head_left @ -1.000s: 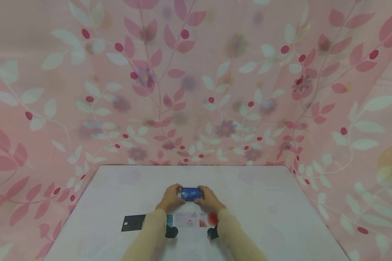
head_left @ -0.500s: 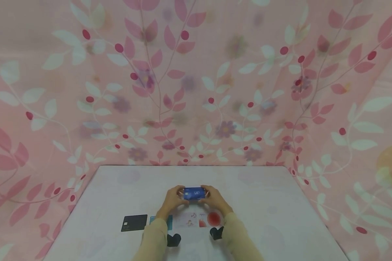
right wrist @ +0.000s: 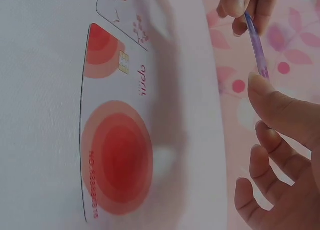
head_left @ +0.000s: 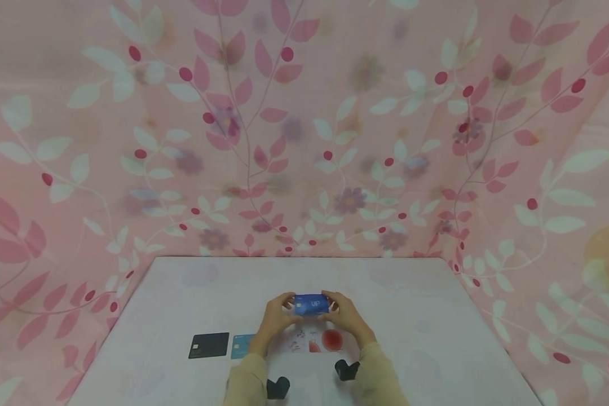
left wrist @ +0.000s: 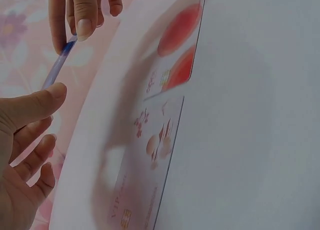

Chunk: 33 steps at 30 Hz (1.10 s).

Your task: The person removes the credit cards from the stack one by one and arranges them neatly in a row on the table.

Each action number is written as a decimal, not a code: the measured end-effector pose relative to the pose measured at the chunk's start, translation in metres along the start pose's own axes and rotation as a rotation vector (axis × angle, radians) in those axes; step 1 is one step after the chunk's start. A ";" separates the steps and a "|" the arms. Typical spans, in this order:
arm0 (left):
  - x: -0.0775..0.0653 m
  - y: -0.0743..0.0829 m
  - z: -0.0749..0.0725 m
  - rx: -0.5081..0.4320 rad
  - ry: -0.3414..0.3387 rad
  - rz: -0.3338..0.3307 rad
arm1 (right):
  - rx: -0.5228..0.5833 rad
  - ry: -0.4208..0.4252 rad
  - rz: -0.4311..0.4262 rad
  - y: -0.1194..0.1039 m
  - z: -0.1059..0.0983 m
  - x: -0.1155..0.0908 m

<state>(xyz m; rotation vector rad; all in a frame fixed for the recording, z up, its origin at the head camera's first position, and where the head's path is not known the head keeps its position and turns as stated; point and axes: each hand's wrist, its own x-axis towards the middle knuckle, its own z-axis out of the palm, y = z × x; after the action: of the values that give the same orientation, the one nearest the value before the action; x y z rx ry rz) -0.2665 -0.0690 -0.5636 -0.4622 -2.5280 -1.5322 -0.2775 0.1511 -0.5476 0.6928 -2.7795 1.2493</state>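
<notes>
Between both hands is a blue VIP card (head_left: 312, 304), held up above the table with its printed face toward the head camera. The left hand (head_left: 278, 318) pinches its left end between thumb and fingers. At the other end the right hand (head_left: 347, 317) pinches it the same way. Both wrist views show the card edge-on as a thin strip. Below the hands lie a white card with a red circle (right wrist: 119, 160) and a pale VIP card with pink flowers (left wrist: 145, 165), partly covered by the left hand in the head view.
Left of the hands lie a black card (head_left: 208, 345) and a teal card (head_left: 241, 346), the latter partly behind the left wrist. The cards form a row on the white table (head_left: 436, 327). A pink floral cloth (head_left: 304, 141) hangs behind and at the sides.
Both hands have shifted right with the blue card between them. The teal card, behind the left sleeve at first, shows more now, while the pale card is more covered.
</notes>
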 end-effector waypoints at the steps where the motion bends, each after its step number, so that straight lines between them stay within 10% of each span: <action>1: -0.001 0.002 0.001 -0.014 -0.007 -0.015 | -0.002 0.002 0.001 0.000 -0.002 -0.002; 33: -0.016 0.035 0.058 -0.108 -0.112 0.073 | 0.002 0.117 0.062 0.010 -0.042 -0.072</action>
<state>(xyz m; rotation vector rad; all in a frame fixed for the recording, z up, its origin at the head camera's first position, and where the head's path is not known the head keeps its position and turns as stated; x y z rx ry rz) -0.2377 -0.0056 -0.5659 -0.6643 -2.4869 -1.6659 -0.2237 0.2144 -0.5401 0.5199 -2.7244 1.2601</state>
